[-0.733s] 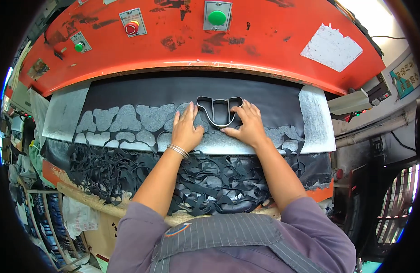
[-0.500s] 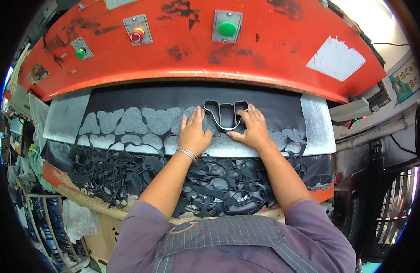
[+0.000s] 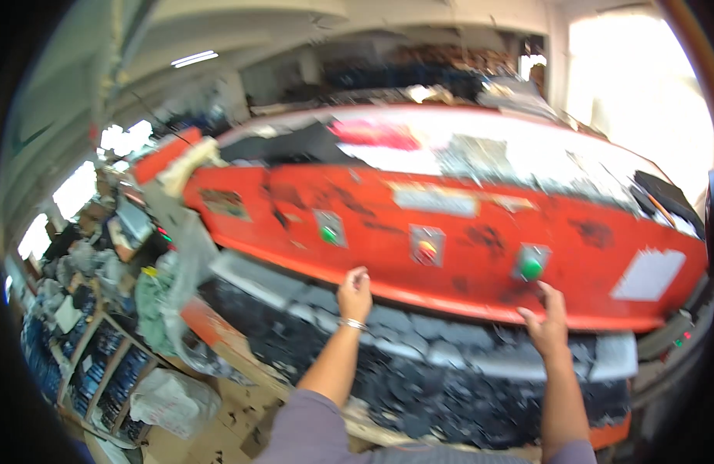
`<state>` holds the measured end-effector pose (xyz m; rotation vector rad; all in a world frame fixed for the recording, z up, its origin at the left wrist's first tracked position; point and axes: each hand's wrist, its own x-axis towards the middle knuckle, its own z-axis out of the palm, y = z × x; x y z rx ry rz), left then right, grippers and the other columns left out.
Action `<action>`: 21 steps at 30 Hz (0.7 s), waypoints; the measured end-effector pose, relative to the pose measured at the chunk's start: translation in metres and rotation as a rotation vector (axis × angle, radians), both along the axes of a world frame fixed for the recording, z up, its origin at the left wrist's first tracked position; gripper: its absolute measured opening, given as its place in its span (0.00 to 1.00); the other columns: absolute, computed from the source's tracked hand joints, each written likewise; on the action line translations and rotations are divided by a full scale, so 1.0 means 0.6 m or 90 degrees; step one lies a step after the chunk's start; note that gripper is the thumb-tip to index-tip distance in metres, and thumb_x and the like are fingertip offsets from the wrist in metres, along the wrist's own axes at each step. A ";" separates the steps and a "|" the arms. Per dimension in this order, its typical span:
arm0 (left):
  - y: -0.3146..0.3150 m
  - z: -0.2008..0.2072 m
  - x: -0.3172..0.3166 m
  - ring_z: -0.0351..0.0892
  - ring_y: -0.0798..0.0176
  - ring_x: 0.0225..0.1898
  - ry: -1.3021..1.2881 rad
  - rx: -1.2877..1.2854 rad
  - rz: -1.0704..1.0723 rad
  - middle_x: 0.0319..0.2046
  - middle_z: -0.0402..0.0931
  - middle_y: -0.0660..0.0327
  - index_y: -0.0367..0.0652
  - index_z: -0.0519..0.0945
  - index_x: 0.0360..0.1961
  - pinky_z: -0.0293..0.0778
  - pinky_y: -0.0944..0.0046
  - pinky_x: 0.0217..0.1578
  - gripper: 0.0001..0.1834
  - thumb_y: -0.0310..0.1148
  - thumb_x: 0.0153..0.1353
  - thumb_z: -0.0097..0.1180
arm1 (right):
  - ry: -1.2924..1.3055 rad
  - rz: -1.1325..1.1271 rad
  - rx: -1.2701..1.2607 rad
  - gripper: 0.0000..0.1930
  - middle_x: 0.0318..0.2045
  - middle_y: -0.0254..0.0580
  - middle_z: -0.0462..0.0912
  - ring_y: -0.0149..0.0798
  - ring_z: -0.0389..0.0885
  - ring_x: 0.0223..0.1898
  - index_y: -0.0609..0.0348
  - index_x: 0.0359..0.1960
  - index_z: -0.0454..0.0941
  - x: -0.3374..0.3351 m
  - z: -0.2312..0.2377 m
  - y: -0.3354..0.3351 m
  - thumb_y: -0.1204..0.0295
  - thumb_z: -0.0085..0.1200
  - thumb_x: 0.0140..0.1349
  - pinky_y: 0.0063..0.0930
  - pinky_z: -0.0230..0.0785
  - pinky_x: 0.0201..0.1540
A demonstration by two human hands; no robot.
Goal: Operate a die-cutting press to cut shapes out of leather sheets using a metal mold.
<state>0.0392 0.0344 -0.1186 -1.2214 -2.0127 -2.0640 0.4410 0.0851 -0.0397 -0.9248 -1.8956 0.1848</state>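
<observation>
My left hand (image 3: 355, 295), a bracelet on its wrist, is raised in front of the lower edge of the red press head (image 3: 473, 255). Its fingers look loosely curled together with nothing visible in them, though blurred. My right hand (image 3: 549, 323) is held up with thumb and fingers apart, holding nothing. Its fingertips are just below the right green push button (image 3: 532, 268); I cannot tell whether they touch. Farther left on the panel are a red button (image 3: 427, 252) and another green button (image 3: 328, 233). The metal cutting die cannot be seen.
Below the press head runs the pale bed (image 3: 616, 356), with dark leather scraps (image 3: 450, 402) heaped along its front. A clear plastic sheet (image 3: 193, 271) hangs at the left end. A white bag (image 3: 174, 400) and a rack (image 3: 90, 363) stand lower left.
Both hands have left the cutting die and leather and risen to the panel. The view has tilted up and turned, showing the press top and the room behind.
</observation>
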 end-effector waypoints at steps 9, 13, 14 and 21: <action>0.027 0.098 -0.061 0.71 0.50 0.28 0.143 0.189 0.189 0.22 0.69 0.53 0.37 0.72 0.22 0.66 0.55 0.31 0.18 0.36 0.68 0.46 | 0.174 -0.040 -0.042 0.15 0.22 0.36 0.68 0.30 0.67 0.25 0.61 0.42 0.67 0.004 -0.003 0.051 0.79 0.59 0.56 0.23 0.63 0.30; 0.005 0.131 -0.078 0.71 0.46 0.27 0.178 0.089 0.111 0.21 0.69 0.49 0.36 0.70 0.20 0.65 0.52 0.30 0.19 0.36 0.67 0.47 | 0.157 -0.047 -0.067 0.16 0.23 0.36 0.70 0.30 0.68 0.25 0.60 0.44 0.66 0.003 0.012 0.045 0.79 0.58 0.57 0.23 0.64 0.31; -0.005 0.135 -0.074 0.71 0.46 0.26 0.153 0.060 0.071 0.21 0.69 0.49 0.37 0.70 0.20 0.65 0.51 0.29 0.19 0.36 0.67 0.47 | 0.159 -0.043 -0.067 0.16 0.23 0.36 0.70 0.30 0.68 0.25 0.60 0.44 0.66 0.003 0.007 0.043 0.79 0.58 0.57 0.23 0.64 0.31; -0.126 -0.014 0.168 0.78 0.50 0.30 0.046 -0.276 -0.288 0.27 0.77 0.51 0.41 0.80 0.27 0.73 0.58 0.34 0.17 0.44 0.63 0.53 | -0.130 0.040 -0.317 0.14 0.25 0.44 0.78 0.39 0.78 0.29 0.61 0.42 0.74 0.049 -0.087 -0.100 0.70 0.60 0.57 0.31 0.71 0.34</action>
